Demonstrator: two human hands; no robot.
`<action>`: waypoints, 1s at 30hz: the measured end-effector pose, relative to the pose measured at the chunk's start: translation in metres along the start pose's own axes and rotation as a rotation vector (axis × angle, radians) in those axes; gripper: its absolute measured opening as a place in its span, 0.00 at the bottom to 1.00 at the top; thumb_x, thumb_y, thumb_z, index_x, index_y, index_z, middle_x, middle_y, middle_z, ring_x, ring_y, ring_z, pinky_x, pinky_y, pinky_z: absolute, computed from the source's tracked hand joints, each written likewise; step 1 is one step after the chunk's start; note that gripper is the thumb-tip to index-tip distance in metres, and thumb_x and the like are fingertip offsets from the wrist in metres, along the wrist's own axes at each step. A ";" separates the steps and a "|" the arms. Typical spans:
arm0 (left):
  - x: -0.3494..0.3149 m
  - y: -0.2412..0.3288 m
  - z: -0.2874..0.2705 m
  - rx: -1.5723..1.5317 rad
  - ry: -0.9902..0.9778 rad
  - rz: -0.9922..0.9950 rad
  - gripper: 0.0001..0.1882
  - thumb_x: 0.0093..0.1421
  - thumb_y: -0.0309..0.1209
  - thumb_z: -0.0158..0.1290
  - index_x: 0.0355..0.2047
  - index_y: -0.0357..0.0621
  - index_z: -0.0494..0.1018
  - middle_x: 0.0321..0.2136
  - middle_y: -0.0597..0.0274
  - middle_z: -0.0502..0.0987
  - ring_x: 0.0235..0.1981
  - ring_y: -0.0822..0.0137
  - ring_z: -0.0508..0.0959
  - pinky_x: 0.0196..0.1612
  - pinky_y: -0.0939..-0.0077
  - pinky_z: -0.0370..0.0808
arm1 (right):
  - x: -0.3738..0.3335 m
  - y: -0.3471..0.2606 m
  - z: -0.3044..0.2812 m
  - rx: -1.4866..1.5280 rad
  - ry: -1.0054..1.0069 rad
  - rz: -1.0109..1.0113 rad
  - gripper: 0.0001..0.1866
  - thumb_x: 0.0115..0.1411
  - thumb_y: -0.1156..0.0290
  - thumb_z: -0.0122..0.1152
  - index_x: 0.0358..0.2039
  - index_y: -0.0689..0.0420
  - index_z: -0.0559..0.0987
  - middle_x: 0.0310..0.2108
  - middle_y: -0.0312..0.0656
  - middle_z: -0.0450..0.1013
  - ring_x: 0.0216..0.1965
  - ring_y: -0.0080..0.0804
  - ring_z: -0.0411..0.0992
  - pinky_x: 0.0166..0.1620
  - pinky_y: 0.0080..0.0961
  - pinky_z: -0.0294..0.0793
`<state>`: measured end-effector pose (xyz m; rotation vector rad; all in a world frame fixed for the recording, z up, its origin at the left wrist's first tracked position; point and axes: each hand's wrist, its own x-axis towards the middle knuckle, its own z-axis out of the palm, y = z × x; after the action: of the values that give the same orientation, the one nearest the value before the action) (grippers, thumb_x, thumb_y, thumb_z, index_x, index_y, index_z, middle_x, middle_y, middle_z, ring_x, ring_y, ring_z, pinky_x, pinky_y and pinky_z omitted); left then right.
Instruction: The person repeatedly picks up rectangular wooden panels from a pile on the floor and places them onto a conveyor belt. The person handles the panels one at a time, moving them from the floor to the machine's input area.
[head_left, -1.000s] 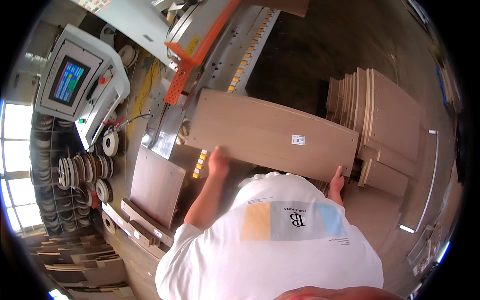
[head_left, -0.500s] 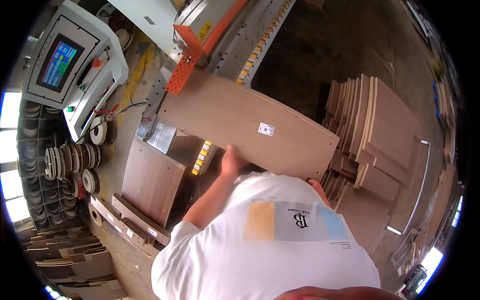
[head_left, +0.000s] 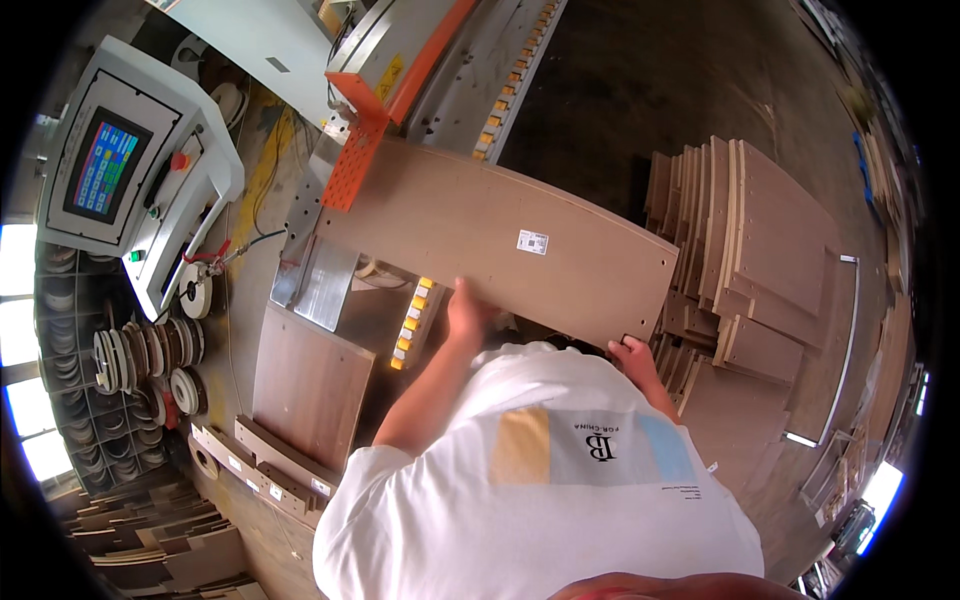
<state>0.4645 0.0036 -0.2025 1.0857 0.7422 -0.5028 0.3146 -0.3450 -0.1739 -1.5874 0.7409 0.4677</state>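
Both hands on the wood, and it's the long, flat, brown rectangular board (head_left: pixel 490 245) taking centre stage. It lies across the near end of the machine's grey metal bed (head_left: pixel 462 88), its right end reaching out well past the bed's right edge, where a strip of yellow-and-white rollers (head_left: pixel 515 82) runs. A small white printed label (head_left: pixel 532 242) sits on the board's upper face, with drilled holes near its right corners.

Look at the left hand (head_left: pixel 470 312): it's holding the board by the near long edge, thumb up at the rim, fingers hidden beneath. Over at the near right corner, the right hand (head_left: pixel 635 360) is curled in tight and touching; whether it's pinching the board or only resting against it, I can't tell.

Up at the board's far left corner, an orange perforated metal bracket (head_left: pixel 356 165) overlaps the board in this view. By the bed's near left corner there's a shiny metal plate (head_left: pixel 328 288), and just below that a second brown wooden panel (head_left: pixel 310 375).

Out left stands a grey control console (head_left: pixel 205 165) with a lit screen (head_left: pixel 108 165); away right, a tall stack of brown boards (head_left: pixel 785 240).
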 end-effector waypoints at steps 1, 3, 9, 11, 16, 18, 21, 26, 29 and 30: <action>0.001 0.006 0.012 0.001 -0.005 0.016 0.32 0.74 0.55 0.36 0.57 0.36 0.67 0.47 0.50 0.77 0.43 0.55 0.81 0.45 0.59 0.80 | 0.010 0.005 -0.003 0.036 0.009 -0.057 0.13 0.63 0.65 0.63 0.34 0.65 0.80 0.28 0.36 0.77 0.29 0.23 0.73 0.36 0.27 0.73; 0.010 0.016 0.028 -0.001 0.008 0.040 0.33 0.74 0.55 0.36 0.58 0.36 0.67 0.47 0.49 0.77 0.42 0.55 0.81 0.44 0.58 0.81 | 0.025 0.006 -0.011 0.034 0.013 -0.116 0.12 0.63 0.65 0.63 0.35 0.64 0.80 0.30 0.38 0.79 0.32 0.24 0.75 0.40 0.26 0.74; 0.072 0.012 0.059 -0.096 0.010 0.090 0.33 0.73 0.54 0.38 0.61 0.36 0.64 0.49 0.48 0.77 0.42 0.52 0.82 0.42 0.54 0.83 | 0.075 0.001 -0.038 0.005 0.029 -0.192 0.15 0.64 0.61 0.65 0.36 0.63 0.79 0.33 0.39 0.80 0.38 0.24 0.78 0.44 0.23 0.75; 0.084 0.019 0.073 -0.117 -0.016 0.077 0.31 0.74 0.52 0.39 0.61 0.37 0.65 0.49 0.49 0.76 0.42 0.53 0.81 0.42 0.56 0.82 | 0.088 0.002 -0.039 0.178 0.072 -0.189 0.17 0.64 0.60 0.65 0.40 0.62 0.79 0.35 0.39 0.80 0.39 0.25 0.78 0.44 0.23 0.75; 0.095 0.024 0.090 0.031 -0.133 0.066 0.25 0.73 0.47 0.43 0.57 0.38 0.68 0.44 0.52 0.77 0.42 0.58 0.79 0.44 0.63 0.79 | 0.081 0.009 -0.075 0.240 0.238 -0.222 0.18 0.64 0.60 0.65 0.46 0.61 0.80 0.39 0.39 0.81 0.41 0.26 0.79 0.47 0.24 0.76; 0.107 0.009 0.076 0.074 -0.203 0.044 0.23 0.73 0.45 0.45 0.55 0.38 0.70 0.43 0.53 0.77 0.42 0.59 0.78 0.46 0.62 0.78 | 0.073 0.028 -0.103 0.352 0.306 -0.224 0.19 0.64 0.60 0.63 0.47 0.61 0.80 0.39 0.38 0.81 0.39 0.24 0.79 0.46 0.23 0.76; 0.106 -0.029 0.061 0.165 -0.217 -0.039 0.14 0.71 0.43 0.49 0.42 0.44 0.72 0.37 0.58 0.79 0.37 0.63 0.79 0.43 0.66 0.78 | 0.049 0.068 -0.162 0.371 0.565 -0.082 0.16 0.65 0.58 0.61 0.44 0.56 0.82 0.39 0.35 0.82 0.37 0.21 0.79 0.38 0.20 0.74; 0.051 -0.087 0.056 1.872 -0.649 0.638 0.16 0.67 0.38 0.51 0.51 0.48 0.75 0.48 0.61 0.77 0.53 0.56 0.75 0.55 0.55 0.73 | 0.021 0.151 -0.263 0.681 0.981 0.168 0.19 0.64 0.52 0.63 0.45 0.54 0.79 0.34 0.31 0.80 0.30 0.18 0.75 0.34 0.23 0.74; 0.037 -0.106 0.065 2.203 -0.905 0.879 0.14 0.65 0.37 0.52 0.49 0.48 0.75 0.46 0.61 0.77 0.51 0.58 0.77 0.50 0.59 0.75 | 0.018 0.188 -0.309 0.660 1.147 0.355 0.28 0.60 0.47 0.67 0.49 0.57 0.76 0.40 0.37 0.77 0.35 0.24 0.75 0.36 0.29 0.77; 0.036 -0.110 0.071 2.206 -0.927 0.886 0.14 0.64 0.36 0.52 0.48 0.48 0.75 0.45 0.61 0.77 0.50 0.59 0.78 0.49 0.60 0.76 | 0.017 0.190 -0.322 0.662 1.132 0.408 0.31 0.58 0.46 0.68 0.51 0.57 0.75 0.43 0.39 0.77 0.36 0.26 0.75 0.36 0.31 0.77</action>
<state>0.4329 -0.1056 -0.2763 2.5338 -1.6389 -0.8450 0.1575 -0.6700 -0.2714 -0.9521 1.8600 -0.4516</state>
